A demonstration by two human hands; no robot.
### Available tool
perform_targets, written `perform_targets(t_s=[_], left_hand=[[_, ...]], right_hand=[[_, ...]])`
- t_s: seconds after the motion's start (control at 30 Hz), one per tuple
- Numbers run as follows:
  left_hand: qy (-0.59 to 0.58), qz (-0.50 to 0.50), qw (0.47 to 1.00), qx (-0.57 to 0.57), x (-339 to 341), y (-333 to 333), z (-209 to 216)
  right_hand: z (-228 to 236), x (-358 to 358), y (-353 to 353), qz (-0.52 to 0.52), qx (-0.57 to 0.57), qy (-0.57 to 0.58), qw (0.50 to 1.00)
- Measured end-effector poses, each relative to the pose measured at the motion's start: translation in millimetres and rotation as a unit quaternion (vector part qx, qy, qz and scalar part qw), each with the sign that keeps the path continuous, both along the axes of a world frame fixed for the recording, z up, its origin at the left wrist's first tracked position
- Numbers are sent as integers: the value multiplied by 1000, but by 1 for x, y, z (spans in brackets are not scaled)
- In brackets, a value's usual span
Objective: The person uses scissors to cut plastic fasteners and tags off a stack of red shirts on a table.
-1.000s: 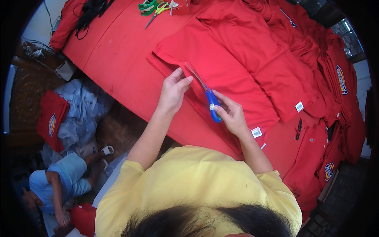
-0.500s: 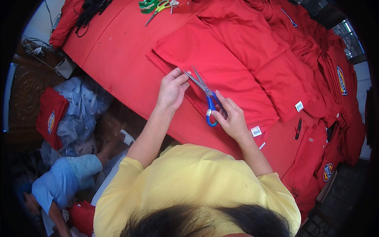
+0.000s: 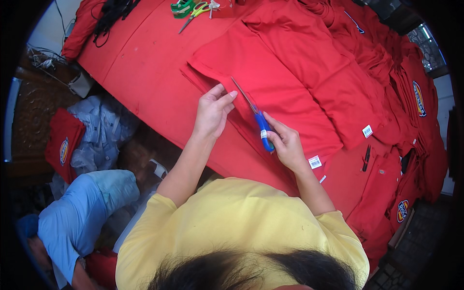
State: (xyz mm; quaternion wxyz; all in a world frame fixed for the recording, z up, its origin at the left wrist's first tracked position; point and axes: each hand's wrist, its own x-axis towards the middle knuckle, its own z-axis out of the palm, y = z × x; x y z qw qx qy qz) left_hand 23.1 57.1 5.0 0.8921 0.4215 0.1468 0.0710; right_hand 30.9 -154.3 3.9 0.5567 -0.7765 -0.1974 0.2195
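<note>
My right hand (image 3: pixel 286 144) is wrapped round the blue handles of a pair of scissors (image 3: pixel 263 126). Their blades point up and to the left, seen nearly edge-on and looking closed. They lie over the near edge of a folded red garment (image 3: pixel 270 72) spread on the red-covered table. At that same edge, just left of the blade tips, my left hand (image 3: pixel 215 113) pinches the cloth between thumb and forefinger. Whether a thread is also in this pinch is too small to tell. White tags (image 3: pixel 314 162) stick out at the garment's lower right.
Yellow-green scissors (image 3: pixel 195 13) and a green tape dispenser (image 3: pixel 181 7) lie at the far edge. Piles of red garments (image 3: pixel 406 92) fill the right side, near a small black tool (image 3: pixel 366 157). A person in blue (image 3: pixel 79 208) bends at lower left beside clear plastic bags (image 3: pixel 99 130).
The scissors have turned edge-on and their spread blades have come together. My left hand shifted slightly, with its thumb farther right. The person in blue has moved a little.
</note>
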Motion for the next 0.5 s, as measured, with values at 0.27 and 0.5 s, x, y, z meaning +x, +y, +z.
perform_targets(t_s=[0.27, 0.5], left_hand=[[12, -35, 999, 37, 0, 1, 5], [-10, -19, 1000, -7, 3, 7, 6]], right_hand=[[-8, 8, 6, 11, 24, -128, 991], [-3, 15, 6, 8, 44, 102, 994]])
